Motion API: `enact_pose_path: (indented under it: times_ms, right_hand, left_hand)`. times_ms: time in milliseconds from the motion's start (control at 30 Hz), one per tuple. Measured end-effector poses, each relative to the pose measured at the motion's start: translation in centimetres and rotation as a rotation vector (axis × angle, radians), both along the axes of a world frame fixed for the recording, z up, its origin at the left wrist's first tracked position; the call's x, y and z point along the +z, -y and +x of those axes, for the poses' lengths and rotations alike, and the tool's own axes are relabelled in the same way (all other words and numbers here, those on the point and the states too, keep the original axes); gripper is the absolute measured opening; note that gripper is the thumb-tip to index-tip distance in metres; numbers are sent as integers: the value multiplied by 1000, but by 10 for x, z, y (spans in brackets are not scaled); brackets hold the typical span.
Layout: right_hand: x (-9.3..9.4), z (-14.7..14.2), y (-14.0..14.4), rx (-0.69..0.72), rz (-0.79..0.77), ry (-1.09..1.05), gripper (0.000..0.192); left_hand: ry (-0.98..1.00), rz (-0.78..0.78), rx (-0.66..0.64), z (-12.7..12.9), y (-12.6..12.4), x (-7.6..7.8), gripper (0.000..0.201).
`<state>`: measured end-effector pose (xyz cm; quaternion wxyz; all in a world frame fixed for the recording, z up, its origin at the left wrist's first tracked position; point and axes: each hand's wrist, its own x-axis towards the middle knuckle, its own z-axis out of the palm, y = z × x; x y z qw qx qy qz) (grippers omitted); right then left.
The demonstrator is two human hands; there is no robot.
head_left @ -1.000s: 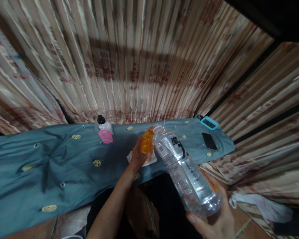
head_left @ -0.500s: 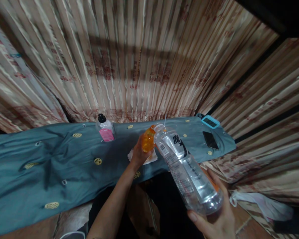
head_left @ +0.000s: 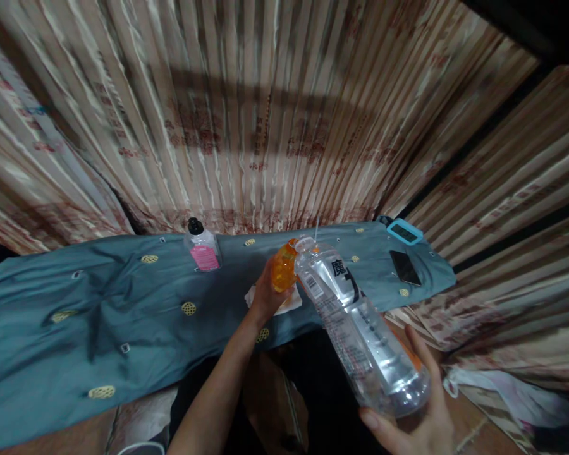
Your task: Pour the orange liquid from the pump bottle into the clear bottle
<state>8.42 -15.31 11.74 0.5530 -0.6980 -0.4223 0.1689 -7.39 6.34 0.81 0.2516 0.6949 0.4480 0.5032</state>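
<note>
My left hand is wrapped round a small orange bottle, above the cloth-covered surface. In my right hand lies a large clear plastic bottle with a silver label, gripped near its base. That bottle is tilted, with its neck up and to the left. The two bottle mouths meet or nearly meet; I cannot tell whether they touch. A thin pale stick shows just behind the clear bottle's neck. Under my left hand is a white tissue, partly hidden.
A pink-labelled bottle with a black cap stands left of my hands. At the right end lie a blue-framed device and a dark phone. Pleated curtains hang behind. A white plastic bag is at lower right.
The whole view has shifted slightly. Both hands keep their hold on the bottles, and the bottles stay in almost the same pose.
</note>
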Motion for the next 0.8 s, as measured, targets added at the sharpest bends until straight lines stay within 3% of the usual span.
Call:
enact_pose_path:
  times_ms: [133, 300, 567, 800]
  right_hand:
    - [-4, 6, 0, 2, -3, 31, 121]
    - [-11, 11, 0, 26, 25, 12, 117]
    - [-4, 5, -2, 41, 13, -37, 119]
    - [-7, 8, -1, 30, 14, -15, 118]
  left_hand:
    - [29, -37, -15, 0, 0, -4, 75]
    - [34, 29, 2, -1, -1, -6, 78]
    - [24, -53, -32, -1, 2, -1, 81]
    - [22, -16, -50, -1, 2, -3, 79]
